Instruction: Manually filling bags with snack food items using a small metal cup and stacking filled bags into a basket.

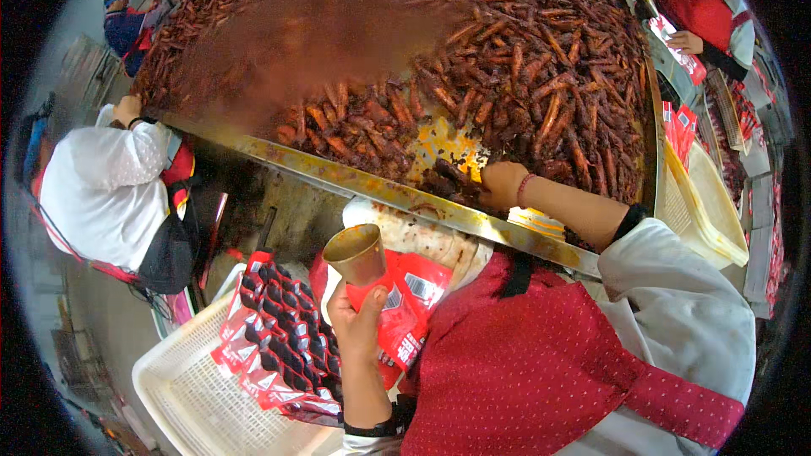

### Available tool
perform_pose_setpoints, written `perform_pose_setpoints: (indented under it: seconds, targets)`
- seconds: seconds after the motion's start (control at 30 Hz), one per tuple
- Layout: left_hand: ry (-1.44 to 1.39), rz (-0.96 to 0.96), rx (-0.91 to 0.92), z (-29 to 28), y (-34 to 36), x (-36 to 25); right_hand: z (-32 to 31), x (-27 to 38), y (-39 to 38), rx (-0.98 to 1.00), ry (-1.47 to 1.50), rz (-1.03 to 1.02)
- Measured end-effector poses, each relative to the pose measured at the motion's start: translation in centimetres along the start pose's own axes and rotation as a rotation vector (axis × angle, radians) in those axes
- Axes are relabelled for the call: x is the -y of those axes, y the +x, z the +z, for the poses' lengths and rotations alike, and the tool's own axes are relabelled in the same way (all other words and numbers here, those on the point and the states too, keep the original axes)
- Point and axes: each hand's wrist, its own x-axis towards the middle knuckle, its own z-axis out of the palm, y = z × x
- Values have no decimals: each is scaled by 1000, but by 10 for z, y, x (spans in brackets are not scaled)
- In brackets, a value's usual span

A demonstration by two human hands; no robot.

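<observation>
My left hand (359, 321) is wrapped round a dull metal cup (359, 257) with a wide round mouth, held upright in front of the apron. Red printed pouches (410, 300) lie right behind it; whether the cup's lower end sits inside one is hidden. My right hand (504, 186) reaches over the metal tray's edge (372, 181), fingers closed around a dark sauced meat piece (452, 177). Long reddish-brown meat pieces (549, 101) are heaped across the tray, and orange oil (443, 143) shows on its bare patch.
At lower left, a white plastic basket (182, 371) holds rows of filled red pouches (279, 338). A person in white (106, 190) works at the left; another in a red apron (697, 13) holds a pouch at upper right. A cream basket (705, 211) stands right. Haze blurs part of the heap.
</observation>
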Motion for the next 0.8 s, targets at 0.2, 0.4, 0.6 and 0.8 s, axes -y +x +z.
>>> perform_pose_setpoints:
  seconds: [0.2, 0.4, 0.6, 0.8]
  targets:
    - [-6, 16, -30, -1, -1, -4, -19, -22, 39, 28, 814, -19]
    - [-21, -5, -107, -5, 0, 1, -43, 7, 45, 61, 1619, 131]
    - [-67, -37, -116, -3, -1, 1, -60, 11, 37, 251, 1510, 211]
    - [-83, -72, -93, 0, 2, 3, 2, 16, 55, -190, 274, -6]
